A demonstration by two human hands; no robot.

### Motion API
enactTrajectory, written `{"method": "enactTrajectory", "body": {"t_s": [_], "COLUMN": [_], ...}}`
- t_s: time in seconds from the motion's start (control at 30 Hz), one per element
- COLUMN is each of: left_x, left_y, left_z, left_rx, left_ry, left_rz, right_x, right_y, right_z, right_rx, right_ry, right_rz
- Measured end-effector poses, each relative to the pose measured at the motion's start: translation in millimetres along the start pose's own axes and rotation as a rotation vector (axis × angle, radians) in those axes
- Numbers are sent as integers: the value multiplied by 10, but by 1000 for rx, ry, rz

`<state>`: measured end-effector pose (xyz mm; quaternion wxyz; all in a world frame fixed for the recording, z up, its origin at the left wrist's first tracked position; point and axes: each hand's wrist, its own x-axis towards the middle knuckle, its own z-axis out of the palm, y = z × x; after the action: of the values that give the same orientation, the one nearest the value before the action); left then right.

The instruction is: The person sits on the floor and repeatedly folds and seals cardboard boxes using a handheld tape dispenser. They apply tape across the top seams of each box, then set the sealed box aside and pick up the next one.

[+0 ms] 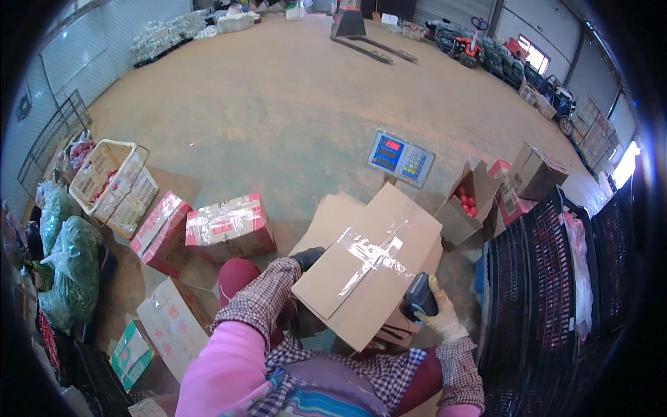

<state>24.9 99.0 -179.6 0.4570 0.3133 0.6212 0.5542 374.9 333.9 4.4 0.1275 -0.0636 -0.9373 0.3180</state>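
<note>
A brown cardboard box (375,229) is tilted in front of me, with clear tape crossed over its facing side. My left hand (307,258), in a dark glove, grips the box's left edge; some of its fingers are hidden. In a pale glove, my right hand (444,311) holds a black handheld tool (422,295) by the box's lower right edge. The tool looks like a tape dispenser, but its underside is hidden. More brown cardboard (324,221) shows behind the box.
A digital scale display (400,158) stands beyond the box. Taped cartons (229,229) and a cream plastic basket (115,190) are at left. At right, an open carton (458,216) holds red round produce, near stacked black crates (542,276). A pallet truck (359,36) stands farther off.
</note>
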Motion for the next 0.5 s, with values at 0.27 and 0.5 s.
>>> {"method": "enactTrajectory", "body": {"t_s": [0.27,0.5], "left_x": [-427,-280], "left_y": [2011,2057], "left_z": [546,720], "left_rx": [104,717], "left_ry": [-41,297], "left_rz": [146,180], "right_x": [35,62], "right_y": [25,110], "right_z": [43,269], "right_rx": [116,211], "right_ry": [57,-29], "right_rz": [-100,147]}}
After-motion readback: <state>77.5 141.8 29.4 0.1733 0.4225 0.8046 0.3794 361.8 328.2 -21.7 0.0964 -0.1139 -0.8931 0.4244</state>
